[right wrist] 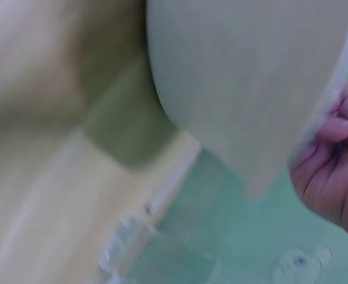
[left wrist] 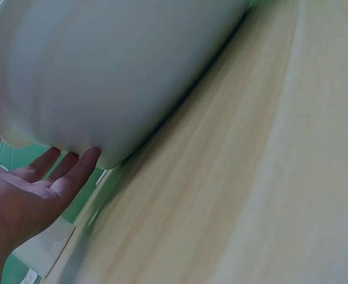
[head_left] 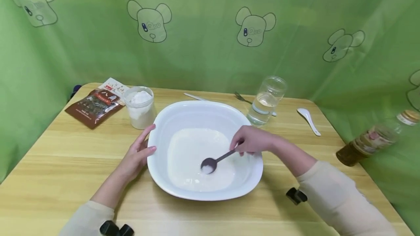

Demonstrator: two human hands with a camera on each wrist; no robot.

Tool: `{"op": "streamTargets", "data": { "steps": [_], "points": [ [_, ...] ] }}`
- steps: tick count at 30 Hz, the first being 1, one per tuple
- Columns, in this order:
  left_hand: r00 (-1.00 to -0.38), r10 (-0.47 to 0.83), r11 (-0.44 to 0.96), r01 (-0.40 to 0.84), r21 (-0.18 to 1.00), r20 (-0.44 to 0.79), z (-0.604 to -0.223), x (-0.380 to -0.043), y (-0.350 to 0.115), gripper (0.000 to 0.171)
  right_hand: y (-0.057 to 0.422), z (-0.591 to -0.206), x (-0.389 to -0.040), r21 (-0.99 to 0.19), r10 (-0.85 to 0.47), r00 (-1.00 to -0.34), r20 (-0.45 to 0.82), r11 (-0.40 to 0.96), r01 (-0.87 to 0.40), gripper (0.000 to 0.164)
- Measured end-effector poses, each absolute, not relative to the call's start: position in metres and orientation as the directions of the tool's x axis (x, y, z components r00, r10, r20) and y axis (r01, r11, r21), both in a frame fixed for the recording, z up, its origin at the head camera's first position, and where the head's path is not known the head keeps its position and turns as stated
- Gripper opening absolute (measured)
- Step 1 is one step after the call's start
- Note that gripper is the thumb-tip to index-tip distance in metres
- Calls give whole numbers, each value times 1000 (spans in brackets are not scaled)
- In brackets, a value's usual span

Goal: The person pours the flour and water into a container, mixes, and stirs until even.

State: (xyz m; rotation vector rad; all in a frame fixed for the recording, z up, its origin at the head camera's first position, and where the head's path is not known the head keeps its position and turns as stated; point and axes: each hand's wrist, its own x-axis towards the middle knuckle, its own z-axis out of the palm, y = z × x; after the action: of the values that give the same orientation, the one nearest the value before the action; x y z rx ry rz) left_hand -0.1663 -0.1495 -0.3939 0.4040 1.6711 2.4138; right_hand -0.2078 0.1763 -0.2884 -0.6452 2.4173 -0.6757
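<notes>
A large white basin (head_left: 205, 196) stands on the table, its inner bottom pale and showing small glints; whether liquid covers it, I cannot tell. My left hand (head_left: 136, 156) rests on the basin's left side with spread fingers. In the left wrist view, the fingertips (left wrist: 88, 155) touch the outer wall. Over the basin's right side, my right hand (head_left: 251, 140) pinches the handle of a dark spoon (head_left: 226, 155). White powder (head_left: 207, 169) lies in the spoon's bowl, low inside the basin. The right wrist view shows curled fingers behind the rim, with the spoon hidden.
Behind my left hand are a jar of white powder (head_left: 141, 114) and a brown spice packet (head_left: 95, 106). A glass jar of clear liquid (head_left: 262, 108), a fork (head_left: 242, 98), a white spoon (head_left: 308, 121) and a bottle of brown liquid (head_left: 361, 148) stand or lie farther right.
</notes>
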Motion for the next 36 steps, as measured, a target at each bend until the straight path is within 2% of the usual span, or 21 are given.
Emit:
{"op": "streamTargets", "data": {
  "steps": [4, 7, 10, 14, 17, 19, 24, 27, 29, 31, 36],
  "points": [
    [-950, 294, -345, 0, 939, 108, -393, -167, -149, 67, 189, -279, -219, -451, -459, -844, -279, 838, -307, 20],
    [-951, 293, -337, -5, 941, 100, -393, -166, -149, 67, 183, -285, -231, -414, -378, -903, -205, 869, -270, 21],
    [-951, 294, -330, -7, 944, 96, -393, -166, -149, 67, 166, -298, -240, -454, -338, -929, -148, 858, -240, 20],
    [-953, 288, -328, -4, 945, 96, -393, -165, -149, 67, 139, -317, -240, -609, -355, -921, -158, 770, -192, 17],
    [-953, 287, -331, -3, 944, 97, -393, -165, -149, 66, 126, -323, -231, -704, -416, -879, -233, 696, -142, 16],
    [-952, 290, -331, -2, 944, 100, -393, -165, -149, 66, 125, -322, -222, -723, -489, -823, -289, 675, -147, 15],
    [-952, 289, -324, 2, 946, 101, -393, -166, -148, 66, 146, -303, -202, -680, -677, -622, -393, 670, -300, 17],
    [-951, 292, -326, -4, 945, 97, -394, -168, -148, 66, 168, -287, -196, -621, -699, -577, -423, 687, -376, 19],
    [-950, 295, -329, -3, 944, 100, -394, -168, -148, 66, 180, -276, -197, -562, -675, -602, -426, 719, -408, 21],
    [-950, 295, -331, 0, 944, 104, -394, -168, -149, 65, 189, -268, -201, -499, -632, -659, -409, 759, -418, 21],
    [-950, 291, -339, 5, 941, 110, -395, -167, -149, 65, 193, -268, -223, -425, -500, -806, -318, 835, -351, 19]
  ]
}}
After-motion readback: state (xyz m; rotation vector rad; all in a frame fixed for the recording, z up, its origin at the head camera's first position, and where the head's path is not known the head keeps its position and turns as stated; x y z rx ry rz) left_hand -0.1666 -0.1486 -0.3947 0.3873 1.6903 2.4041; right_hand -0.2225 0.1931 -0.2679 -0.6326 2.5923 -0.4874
